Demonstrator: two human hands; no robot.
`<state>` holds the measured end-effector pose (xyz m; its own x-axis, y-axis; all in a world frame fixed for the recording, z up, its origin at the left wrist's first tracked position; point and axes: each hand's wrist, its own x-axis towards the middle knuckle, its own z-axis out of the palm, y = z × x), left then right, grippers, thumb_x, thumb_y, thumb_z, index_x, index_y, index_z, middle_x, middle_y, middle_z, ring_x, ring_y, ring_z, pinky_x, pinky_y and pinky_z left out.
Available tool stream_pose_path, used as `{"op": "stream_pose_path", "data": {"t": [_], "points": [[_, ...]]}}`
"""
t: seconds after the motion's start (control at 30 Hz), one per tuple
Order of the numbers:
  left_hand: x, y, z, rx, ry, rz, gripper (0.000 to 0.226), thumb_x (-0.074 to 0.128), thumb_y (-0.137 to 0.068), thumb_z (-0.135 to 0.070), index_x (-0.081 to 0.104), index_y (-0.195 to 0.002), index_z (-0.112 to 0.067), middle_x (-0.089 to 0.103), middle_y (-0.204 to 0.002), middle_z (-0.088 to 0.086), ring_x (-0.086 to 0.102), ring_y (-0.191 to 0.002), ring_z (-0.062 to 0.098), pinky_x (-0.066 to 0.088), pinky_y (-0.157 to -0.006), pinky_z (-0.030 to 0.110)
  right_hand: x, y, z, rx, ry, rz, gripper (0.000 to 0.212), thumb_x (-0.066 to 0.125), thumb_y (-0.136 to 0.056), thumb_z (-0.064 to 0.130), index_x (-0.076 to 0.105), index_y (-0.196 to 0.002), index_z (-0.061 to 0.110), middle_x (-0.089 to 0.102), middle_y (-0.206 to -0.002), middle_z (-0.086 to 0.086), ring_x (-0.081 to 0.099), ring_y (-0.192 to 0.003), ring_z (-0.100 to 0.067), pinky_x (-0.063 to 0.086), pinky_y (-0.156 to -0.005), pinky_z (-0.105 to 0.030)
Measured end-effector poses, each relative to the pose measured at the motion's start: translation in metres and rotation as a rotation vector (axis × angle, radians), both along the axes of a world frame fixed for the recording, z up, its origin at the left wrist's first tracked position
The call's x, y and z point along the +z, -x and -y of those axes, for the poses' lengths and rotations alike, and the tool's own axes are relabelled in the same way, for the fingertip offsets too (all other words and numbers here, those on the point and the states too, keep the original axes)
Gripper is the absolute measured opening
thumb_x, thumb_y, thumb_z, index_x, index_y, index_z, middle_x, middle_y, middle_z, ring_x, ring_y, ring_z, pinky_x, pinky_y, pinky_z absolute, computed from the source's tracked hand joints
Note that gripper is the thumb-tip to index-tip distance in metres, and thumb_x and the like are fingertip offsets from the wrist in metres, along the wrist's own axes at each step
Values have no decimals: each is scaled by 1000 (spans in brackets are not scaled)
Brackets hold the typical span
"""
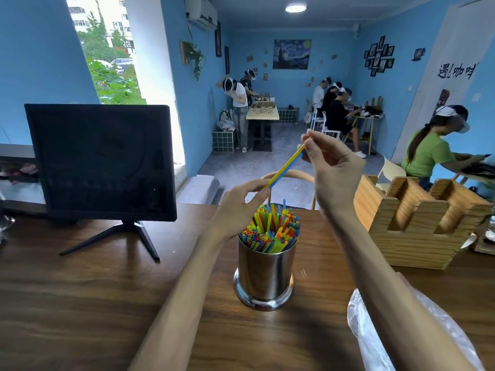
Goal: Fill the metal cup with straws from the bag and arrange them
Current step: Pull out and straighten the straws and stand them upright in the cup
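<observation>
Two loose straws [286, 166], yellow and blue, pinched at both ends: lower end in the left hand [241, 207] grip, upper end in the right hand [330, 167] grip. Long axis slanted, low-left to high-right, directly above the metal cup [263, 274] on the counter [107, 303]. Cup already packed with upright straws. Left hand nearer the rim. Bag [375, 336] lying limp beside the right forearm.
</observation>
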<state>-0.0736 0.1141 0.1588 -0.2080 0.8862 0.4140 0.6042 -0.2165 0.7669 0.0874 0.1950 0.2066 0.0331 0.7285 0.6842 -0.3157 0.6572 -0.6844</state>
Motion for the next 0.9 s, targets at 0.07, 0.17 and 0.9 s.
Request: {"op": "stream_pose_path", "data": {"t": [0.07,0.17,0.9], "points": [[0,0,1,4,-21,65,21,55,-104,-27,73,-117,-27,74,-94,-17,64,-94,-6,46,-87,16,-1,-3,0,16,66,-81,14,68,-95,4,74,-108,8,78,-92,6,75,-91,-17,60,-79,-29],[3,1,6,45,-101,345,14,63,-99,-13,74,-106,-18,76,-84,-5,66,-76,3,52,-72,20,-5,-8,-2,108,220,-173,13,69,-94,3,75,-101,11,78,-90,1,75,-86,-16,59,-78,-28],[33,-2,24,270,-464,505,42,80,-87,-14,67,-127,-20,78,-87,10,77,-76,23,60,-56,34,-61,-8,7,132,-39,1121,16,82,-82,40,75,-88,27,73,-80,10,65,-78,-1,46,-78,-31]]}}
